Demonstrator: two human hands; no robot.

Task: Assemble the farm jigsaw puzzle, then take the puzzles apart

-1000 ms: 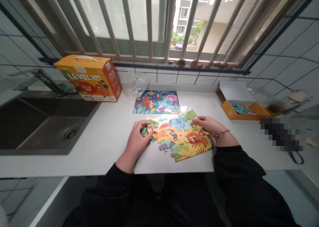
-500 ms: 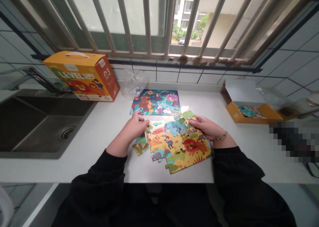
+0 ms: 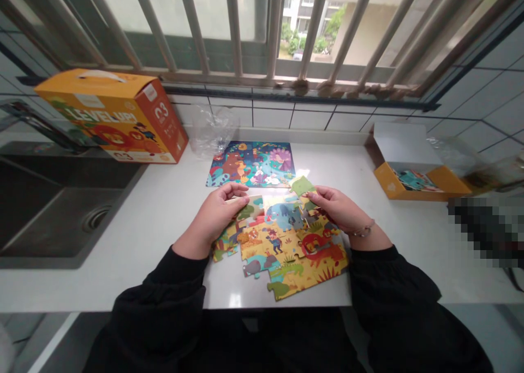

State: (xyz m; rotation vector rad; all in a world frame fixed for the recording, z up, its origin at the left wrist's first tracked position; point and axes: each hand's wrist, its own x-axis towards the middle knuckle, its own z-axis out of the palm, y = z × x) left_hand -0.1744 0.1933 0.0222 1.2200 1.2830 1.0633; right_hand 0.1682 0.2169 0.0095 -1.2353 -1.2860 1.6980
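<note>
The yellow jigsaw (image 3: 313, 269) lay on the white table (image 3: 164, 274) in front of the person, its lower edge slanted and its left side stepped with open tabs; take it as the middle of a dial, with twelve toward the window bars (image 3: 234, 34). At ten o'clock the left hand (image 3: 219, 212) had its grip closed on a strip of pieces (image 3: 229, 242), thumb on top, the strip reaching down to nine o'clock; whether it was joined to the rest could not be told. At two o'clock the right hand (image 3: 338, 209) pinched the jigsaw's upper right edge, thumb on top and most fingers hidden, with a green piece (image 3: 302, 185) at one o'clock, just beside the thumb. Between eleven and twelve lay a dark blue puzzle (image 3: 254, 165), a clear plastic bag (image 3: 213, 130) touching its upper left corner. Farther out at ten stood an orange carton (image 3: 114, 116), with the sink (image 3: 98, 193) at nine. At two sat an open yellow box (image 3: 442, 187) containing loose pieces (image 3: 413, 180); at three lay a blurred dark object (image 3: 483, 231).
</note>
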